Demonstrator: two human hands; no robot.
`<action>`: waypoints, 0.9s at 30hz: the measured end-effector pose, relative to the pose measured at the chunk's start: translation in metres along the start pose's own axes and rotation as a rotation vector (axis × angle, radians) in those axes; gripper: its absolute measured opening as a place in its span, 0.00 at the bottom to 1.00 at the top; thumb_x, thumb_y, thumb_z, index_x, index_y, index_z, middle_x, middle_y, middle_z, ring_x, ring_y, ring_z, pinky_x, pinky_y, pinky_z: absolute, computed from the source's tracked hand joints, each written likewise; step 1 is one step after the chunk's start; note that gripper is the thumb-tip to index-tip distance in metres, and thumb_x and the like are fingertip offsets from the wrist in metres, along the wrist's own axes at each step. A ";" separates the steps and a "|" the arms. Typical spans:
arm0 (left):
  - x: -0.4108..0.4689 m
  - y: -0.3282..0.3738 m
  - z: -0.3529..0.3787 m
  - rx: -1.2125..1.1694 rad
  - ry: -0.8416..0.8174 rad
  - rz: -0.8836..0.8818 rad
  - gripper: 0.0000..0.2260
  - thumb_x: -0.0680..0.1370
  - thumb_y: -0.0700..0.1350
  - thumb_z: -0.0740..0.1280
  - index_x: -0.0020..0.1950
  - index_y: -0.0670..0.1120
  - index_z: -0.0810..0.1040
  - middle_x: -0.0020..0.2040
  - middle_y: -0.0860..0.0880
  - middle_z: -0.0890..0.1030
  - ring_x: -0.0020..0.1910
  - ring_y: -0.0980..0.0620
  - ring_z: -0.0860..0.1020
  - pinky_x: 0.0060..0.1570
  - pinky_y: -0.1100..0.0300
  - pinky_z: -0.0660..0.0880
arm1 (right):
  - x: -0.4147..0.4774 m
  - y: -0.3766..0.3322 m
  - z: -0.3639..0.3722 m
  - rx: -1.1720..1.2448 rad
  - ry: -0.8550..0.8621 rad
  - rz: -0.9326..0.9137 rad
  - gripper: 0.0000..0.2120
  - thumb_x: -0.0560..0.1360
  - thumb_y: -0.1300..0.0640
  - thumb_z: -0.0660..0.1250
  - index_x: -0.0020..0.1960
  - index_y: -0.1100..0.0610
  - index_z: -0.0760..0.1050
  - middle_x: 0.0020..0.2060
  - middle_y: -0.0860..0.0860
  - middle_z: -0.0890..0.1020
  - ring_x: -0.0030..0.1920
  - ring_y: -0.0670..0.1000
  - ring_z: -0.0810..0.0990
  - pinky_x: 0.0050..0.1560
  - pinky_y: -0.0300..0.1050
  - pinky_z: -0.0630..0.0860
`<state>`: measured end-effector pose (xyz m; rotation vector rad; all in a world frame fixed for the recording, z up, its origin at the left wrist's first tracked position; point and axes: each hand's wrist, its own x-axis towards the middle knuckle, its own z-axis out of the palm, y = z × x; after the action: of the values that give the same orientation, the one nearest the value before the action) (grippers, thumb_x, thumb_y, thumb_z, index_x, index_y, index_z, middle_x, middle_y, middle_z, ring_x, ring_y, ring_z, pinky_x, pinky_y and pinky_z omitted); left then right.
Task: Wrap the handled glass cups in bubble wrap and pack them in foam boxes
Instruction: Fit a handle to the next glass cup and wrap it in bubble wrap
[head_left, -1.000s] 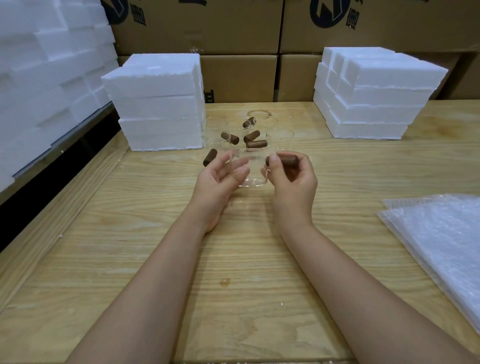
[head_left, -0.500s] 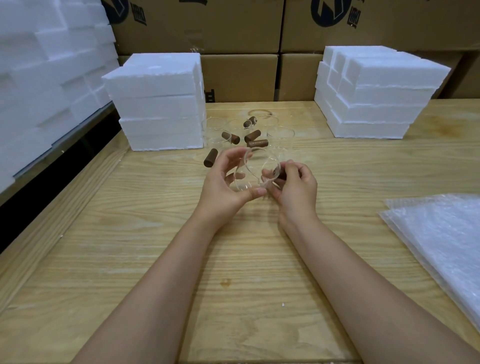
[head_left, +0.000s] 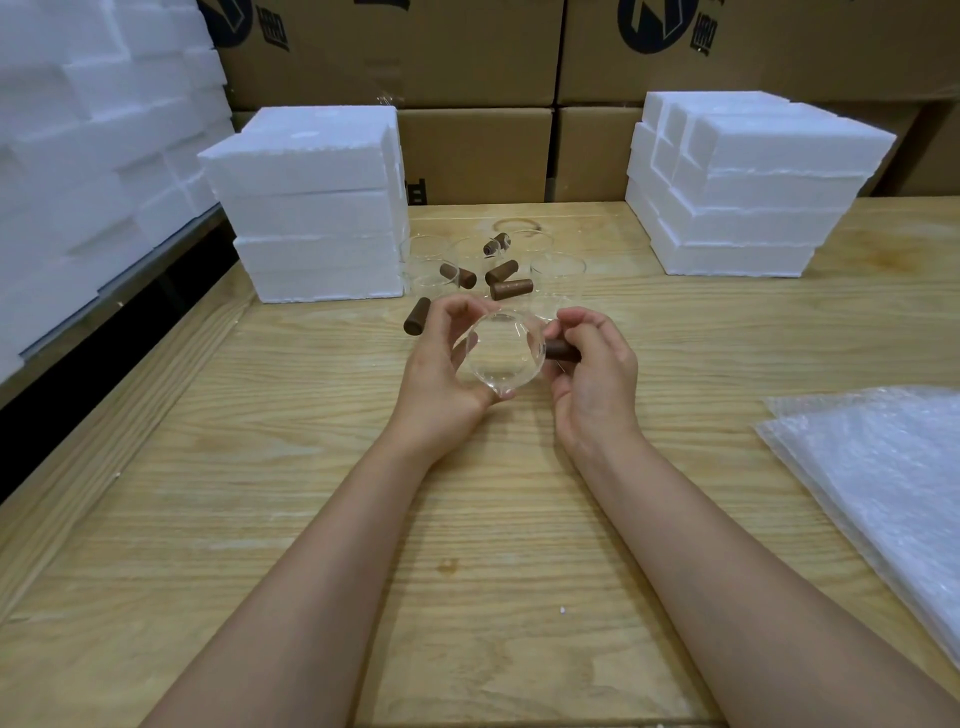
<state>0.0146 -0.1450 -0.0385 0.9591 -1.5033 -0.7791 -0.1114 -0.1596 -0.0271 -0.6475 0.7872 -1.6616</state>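
The left hand (head_left: 441, 364) cradles the tilted glass cup (head_left: 506, 356) while the right hand (head_left: 592, 364) pinches its brown handle (head_left: 561, 351), seemingly checking it before wrapping in the bubble wrap (head_left: 883, 467) at right.

My left hand (head_left: 441, 374) cupped a glass cup (head_left: 506, 356) tipped toward me above the wooden table (head_left: 311, 467), while my right hand (head_left: 592, 364) gripped its brown handle (head_left: 561, 351). More cups (head_left: 498, 270) stood behind; bubble wrap (head_left: 883, 478) lay right.

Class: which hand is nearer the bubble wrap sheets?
Right. The right hand, holding the glass cup, is left of the bubble wrap sheets; the left hand is farther left.
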 end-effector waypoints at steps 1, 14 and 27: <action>0.000 0.000 0.000 0.002 -0.001 0.002 0.31 0.63 0.24 0.74 0.53 0.52 0.67 0.58 0.54 0.75 0.63 0.54 0.74 0.67 0.51 0.70 | 0.000 -0.001 0.000 0.002 -0.007 -0.002 0.13 0.75 0.72 0.54 0.41 0.59 0.72 0.25 0.48 0.76 0.30 0.43 0.80 0.31 0.35 0.75; -0.001 0.003 0.002 0.175 0.017 0.044 0.32 0.61 0.35 0.81 0.59 0.49 0.70 0.56 0.53 0.76 0.59 0.55 0.74 0.61 0.68 0.68 | 0.003 0.002 0.000 -0.032 0.141 0.043 0.08 0.80 0.64 0.54 0.47 0.55 0.69 0.34 0.51 0.74 0.43 0.57 0.82 0.49 0.51 0.80; -0.001 0.002 -0.001 0.060 0.016 -0.052 0.31 0.62 0.35 0.80 0.55 0.54 0.68 0.58 0.49 0.77 0.58 0.48 0.78 0.59 0.60 0.74 | 0.000 0.004 -0.001 -0.235 0.118 -0.159 0.07 0.80 0.53 0.62 0.45 0.56 0.73 0.31 0.46 0.78 0.41 0.54 0.82 0.38 0.40 0.79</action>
<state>0.0151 -0.1433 -0.0369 1.0504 -1.4999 -0.7651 -0.1098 -0.1599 -0.0306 -0.7978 1.0498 -1.7790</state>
